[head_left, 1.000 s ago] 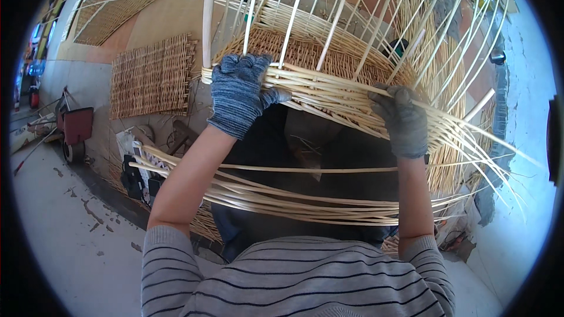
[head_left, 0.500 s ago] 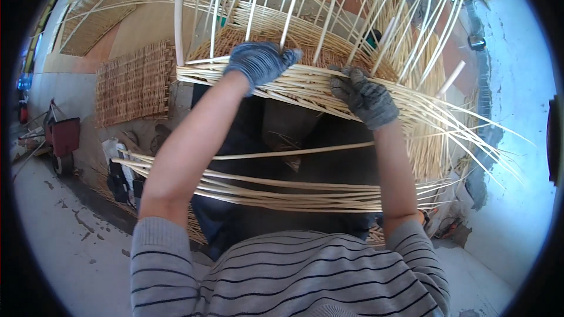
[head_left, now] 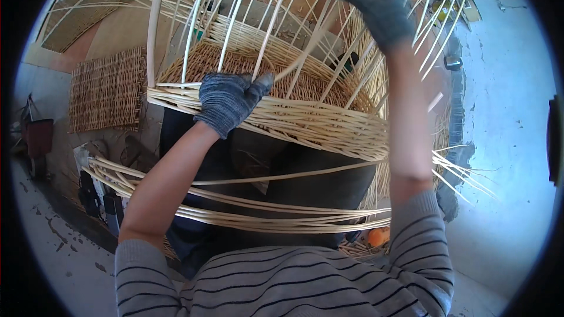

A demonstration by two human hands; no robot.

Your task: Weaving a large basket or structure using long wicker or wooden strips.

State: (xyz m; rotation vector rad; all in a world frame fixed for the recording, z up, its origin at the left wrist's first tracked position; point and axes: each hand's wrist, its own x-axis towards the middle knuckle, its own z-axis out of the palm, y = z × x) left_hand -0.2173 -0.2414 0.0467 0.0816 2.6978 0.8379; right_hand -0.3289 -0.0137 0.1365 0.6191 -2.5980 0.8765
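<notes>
A partly woven pale wicker basket (head_left: 317,129) with many upright rods lies across the upper middle, above my lap. My gloved left hand (head_left: 232,100) grips its woven edge, thumb against a rod. A pale rod (head_left: 299,58), blurred, slants from that hand up and right. My gloved right hand (head_left: 379,12) is raised at the top among the rods, thumb stretched out, fingertips smeared and partly cut off; whether it holds the blurred rod I cannot tell. A bundle of loose rods (head_left: 282,218) runs across my lap below the basket.
A brown woven mat (head_left: 106,91) lies at the left, with another wicker panel (head_left: 82,3) above it. A dark red wheeled object (head_left: 38,138) stands at far left. A white wall (head_left: 505,111) is at the right. A small orange object (head_left: 378,236) is at lower right.
My right hand has left the woven edge and risen toward the top of the view. My left hand has shifted lower over the last half second, still on the edge. The view has shifted.
</notes>
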